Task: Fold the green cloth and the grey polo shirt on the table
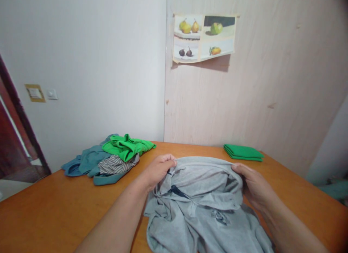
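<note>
A grey shirt [201, 206] lies crumpled on the wooden table [54, 206] right in front of me. My left hand [159, 169] is closed on the shirt's far left edge, near the collar. My right hand [251, 184] grips the far right edge, fingers curled over the fabric. Both forearms reach in from the bottom of the view. The shirt's lower part runs out of view at the bottom.
A pile of unfolded clothes [108, 158], blue, striped and bright green, sits at the table's back left. A folded green garment [243, 152] lies at the back right. Walls stand close behind the table, with a fruit picture [203, 37] on the wooden panel.
</note>
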A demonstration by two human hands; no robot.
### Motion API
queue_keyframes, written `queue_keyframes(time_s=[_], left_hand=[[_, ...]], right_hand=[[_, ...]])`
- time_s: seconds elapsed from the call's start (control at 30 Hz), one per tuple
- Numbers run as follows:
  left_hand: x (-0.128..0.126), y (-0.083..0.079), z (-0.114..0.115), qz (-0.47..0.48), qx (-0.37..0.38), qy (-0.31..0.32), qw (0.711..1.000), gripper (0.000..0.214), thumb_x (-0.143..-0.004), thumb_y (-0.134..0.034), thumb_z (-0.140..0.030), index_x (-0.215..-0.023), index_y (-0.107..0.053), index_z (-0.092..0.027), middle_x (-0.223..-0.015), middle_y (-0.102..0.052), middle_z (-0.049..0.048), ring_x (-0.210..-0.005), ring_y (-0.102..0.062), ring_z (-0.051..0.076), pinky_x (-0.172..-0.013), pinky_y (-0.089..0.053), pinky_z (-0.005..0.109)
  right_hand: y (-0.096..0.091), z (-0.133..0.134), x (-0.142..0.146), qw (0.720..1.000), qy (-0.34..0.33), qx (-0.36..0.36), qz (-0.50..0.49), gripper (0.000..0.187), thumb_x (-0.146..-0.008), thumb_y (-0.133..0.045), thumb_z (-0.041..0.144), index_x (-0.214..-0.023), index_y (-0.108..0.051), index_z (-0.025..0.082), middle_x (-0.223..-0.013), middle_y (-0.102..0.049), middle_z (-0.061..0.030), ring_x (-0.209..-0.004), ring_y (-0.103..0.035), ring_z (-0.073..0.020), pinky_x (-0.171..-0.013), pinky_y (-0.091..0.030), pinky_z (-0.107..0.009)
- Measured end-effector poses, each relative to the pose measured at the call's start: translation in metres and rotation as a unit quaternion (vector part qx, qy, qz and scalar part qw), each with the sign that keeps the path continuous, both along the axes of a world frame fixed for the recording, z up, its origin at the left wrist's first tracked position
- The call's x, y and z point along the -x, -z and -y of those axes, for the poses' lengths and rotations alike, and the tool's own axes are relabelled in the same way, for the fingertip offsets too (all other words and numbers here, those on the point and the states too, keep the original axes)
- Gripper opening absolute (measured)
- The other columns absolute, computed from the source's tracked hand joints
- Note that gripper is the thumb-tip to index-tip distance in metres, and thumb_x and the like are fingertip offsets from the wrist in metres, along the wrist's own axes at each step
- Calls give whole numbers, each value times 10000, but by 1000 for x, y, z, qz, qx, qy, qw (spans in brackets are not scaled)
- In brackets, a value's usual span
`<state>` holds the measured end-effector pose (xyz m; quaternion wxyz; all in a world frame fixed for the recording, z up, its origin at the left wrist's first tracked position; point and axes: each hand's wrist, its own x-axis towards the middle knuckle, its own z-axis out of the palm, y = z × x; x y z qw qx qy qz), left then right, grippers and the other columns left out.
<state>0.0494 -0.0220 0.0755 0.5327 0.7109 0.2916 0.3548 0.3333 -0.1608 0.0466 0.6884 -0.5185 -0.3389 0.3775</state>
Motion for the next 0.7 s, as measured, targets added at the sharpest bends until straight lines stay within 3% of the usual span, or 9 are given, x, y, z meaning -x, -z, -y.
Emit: queue_keyframes(time_s=[0.1, 0.23, 0.43, 0.6, 0.7], left_hand=[[0, 2, 0, -15, 8, 11, 1000, 229, -763, -640, -389, -743, -599, -165, -672, -526, -25, -616, -459, 122, -578, -331, 224], [-1, 9, -4, -30, 26, 17, 999, 250, -770, -645, -400, -775, -637, -151, -735, -603, 10, -665, -521, 141, -611, -363, 237], [-1, 14, -9, -51, 11, 15, 999, 324, -813, -621, -461, -804, -661, -140, -720, -594, 1, -652, -506, 137, -624, -366, 246], [2, 10, -6, -56, 23, 54, 997, 213, -770, -634, -310, -908, -664, -151, -772, -599, -2, -672, -516, 124, -617, -369, 225], [3, 10, -4, -76, 13, 97, 992, 342, -719, -641, -235, -1054, -653, -163, -751, -567, -22, -611, -473, 106, -558, -337, 211]], right_hand=[[3, -2, -6, 1000, 6, 4, 16, 136, -754, -707, 331, -759, -672, 200, -723, -653, 12, -672, -565, -158, -603, -454, -256], [11, -8, -20, 997, 65, 23, 18, 143, -754, -675, 357, -769, -660, 216, -739, -684, -5, -671, -600, -191, -601, -490, -296], [20, -15, -35, 992, 117, 38, -9, 134, -741, -681, 350, -783, -677, 222, -756, -703, -14, -693, -622, -204, -583, -511, -303], [24, -17, -40, 991, 130, 31, -24, 117, -731, -688, 321, -801, -694, 228, -777, -710, -9, -720, -629, -201, -607, -530, -301], [24, -18, -41, 988, 144, 42, -22, 119, -725, -695, 320, -798, -697, 226, -776, -712, -8, -717, -633, -200, -601, -535, -300]])
